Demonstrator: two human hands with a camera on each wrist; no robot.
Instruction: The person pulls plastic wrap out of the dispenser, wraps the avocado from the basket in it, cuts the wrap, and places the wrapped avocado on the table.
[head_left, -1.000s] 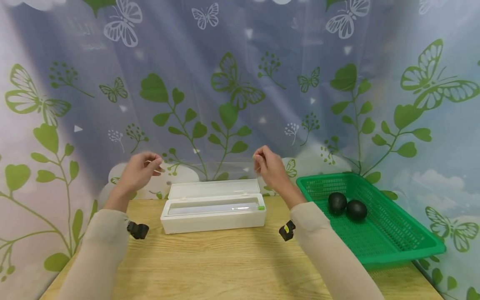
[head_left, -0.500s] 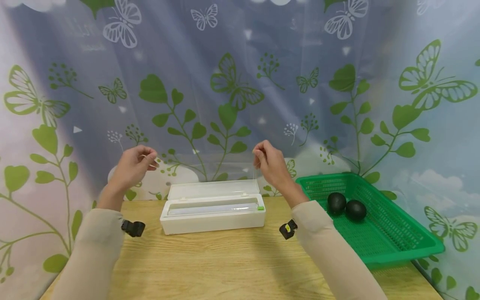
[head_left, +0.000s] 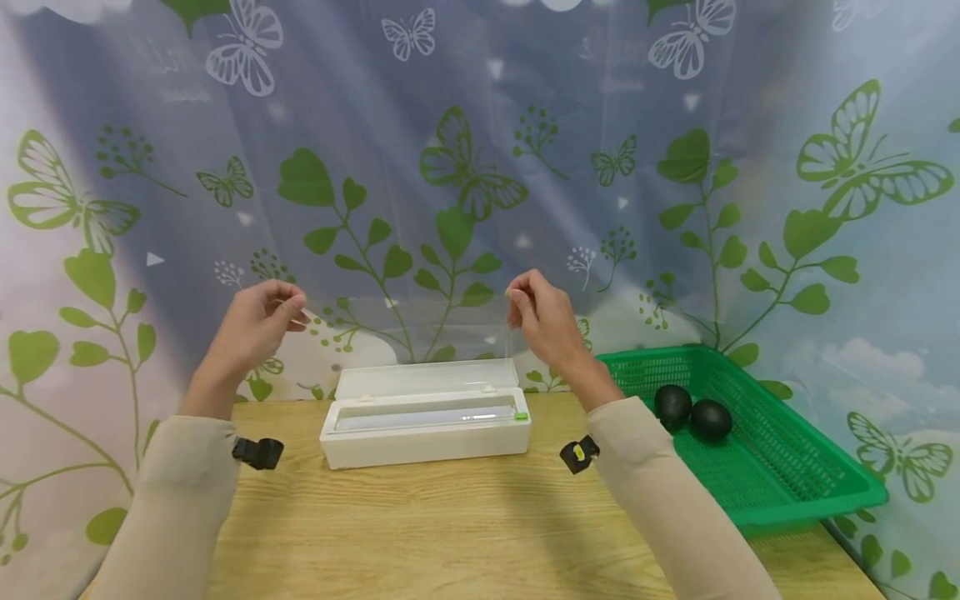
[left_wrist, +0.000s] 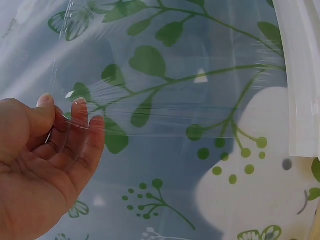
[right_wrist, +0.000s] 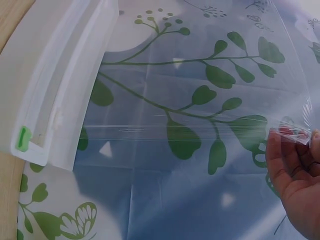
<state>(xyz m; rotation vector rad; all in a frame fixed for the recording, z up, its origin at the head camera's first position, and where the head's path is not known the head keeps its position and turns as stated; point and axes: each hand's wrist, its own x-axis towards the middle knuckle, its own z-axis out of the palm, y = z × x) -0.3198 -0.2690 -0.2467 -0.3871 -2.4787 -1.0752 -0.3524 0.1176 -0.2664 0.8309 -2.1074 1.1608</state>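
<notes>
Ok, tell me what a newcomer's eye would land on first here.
Probably the bright green basket at the right of the table, with two dark, rounded objects inside. Next, the clear film pinched by the left hand and right hand, with the open white box between and below them in the head view. Behind everything hangs a backdrop of butterflies and leaves.

The person's arms (head_left: 183,492) reach forward, raised and well apart. Left hand (head_left: 257,323) and right hand (head_left: 543,323) both pinch, thumbs meeting curled fingers.
</notes>
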